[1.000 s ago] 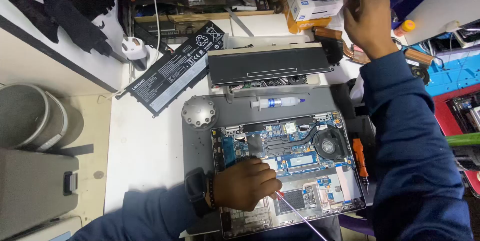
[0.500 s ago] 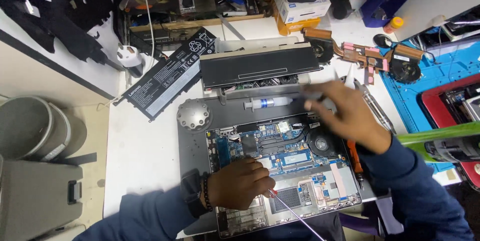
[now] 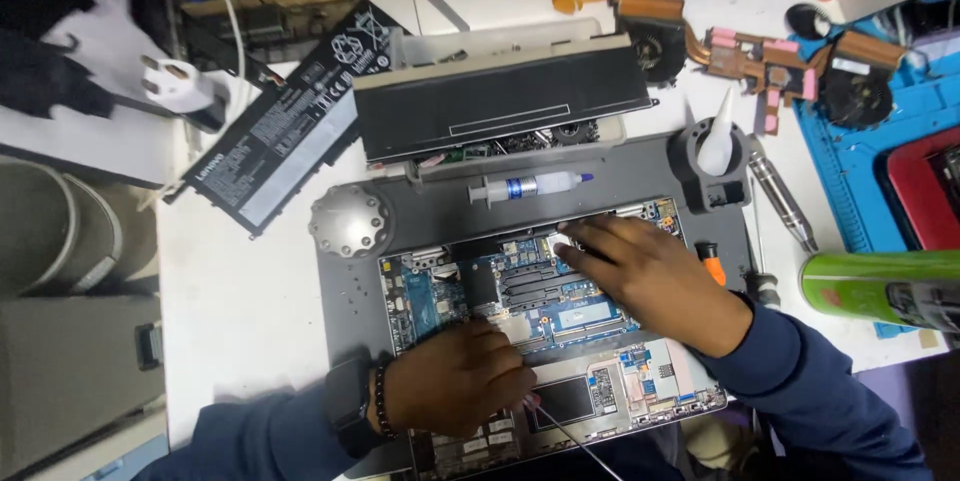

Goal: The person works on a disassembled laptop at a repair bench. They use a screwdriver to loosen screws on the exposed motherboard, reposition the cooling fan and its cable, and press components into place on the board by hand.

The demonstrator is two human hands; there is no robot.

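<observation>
An opened laptop base (image 3: 520, 341) with a blue circuit board lies on a grey work mat (image 3: 350, 321). My left hand (image 3: 455, 381), with a dark watch and bead bracelet on the wrist, rests closed on the lower part of the board and appears to hold a thin tool whose tip sticks out below. My right hand (image 3: 650, 276) lies flat on the upper right of the board, fingertips touching a small pale patch near the middle. A syringe of paste (image 3: 530, 186) lies on the mat just above the board.
A flat black battery (image 3: 280, 136) and a white plug (image 3: 175, 86) lie at the upper left. A black laptop part (image 3: 500, 101) sits behind the mat. Copper heatpipe with fans (image 3: 760, 46), a white bottle in a black holder (image 3: 712, 156), a screwdriver (image 3: 780, 196) and a green can (image 3: 880, 291) are at the right.
My right hand came down from the far right shelf area and now lies on the board. The view moved closer. My left hand stayed on the lower board.
</observation>
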